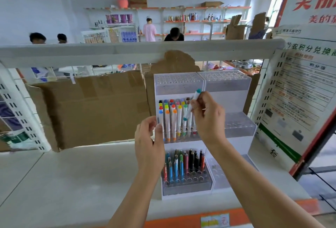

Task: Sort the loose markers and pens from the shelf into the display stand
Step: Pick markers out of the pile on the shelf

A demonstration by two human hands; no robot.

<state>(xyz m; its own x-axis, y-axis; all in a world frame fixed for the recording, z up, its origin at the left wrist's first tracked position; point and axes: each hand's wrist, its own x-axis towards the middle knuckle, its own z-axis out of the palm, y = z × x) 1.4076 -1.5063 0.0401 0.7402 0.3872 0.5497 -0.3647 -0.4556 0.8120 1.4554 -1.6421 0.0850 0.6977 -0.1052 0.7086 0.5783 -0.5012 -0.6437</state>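
Teal marker (195, 95) in right hand's (209, 118) grip; left hand's (149, 144) grip on display stand's (227, 100) left edge.

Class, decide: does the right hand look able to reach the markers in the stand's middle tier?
Probably yes: the right hand, holding a teal marker, hovers before those markers, nothing between; the left hand grips the stand by its left edge.

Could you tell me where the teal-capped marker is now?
Head view, centre-right: the right hand pinches the teal marker, tilted, before the standing markers in the display stand.
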